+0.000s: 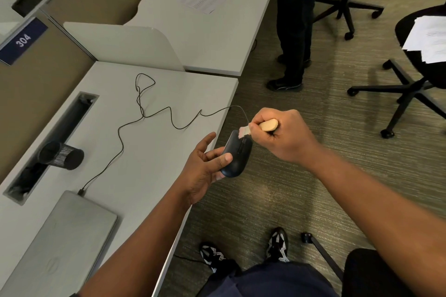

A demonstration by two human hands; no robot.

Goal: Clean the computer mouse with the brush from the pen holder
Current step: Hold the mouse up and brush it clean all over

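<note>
Head view shows the left hand holding the black mouse between thumb and fingers, just past the desk edge. Right hand is closed around the wooden brush, bristles touching the mouse front. Pen holder lies tipped on the desk.

Black mouse; tan-handled brush

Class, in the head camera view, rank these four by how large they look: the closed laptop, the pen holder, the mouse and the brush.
1. Closed laptop, by far the largest.
2. Pen holder and mouse: they look alike, and the mouse is held nearer the camera, so no ranking.
3. Brush, smallest, though the right hand hides part of it.
</note>
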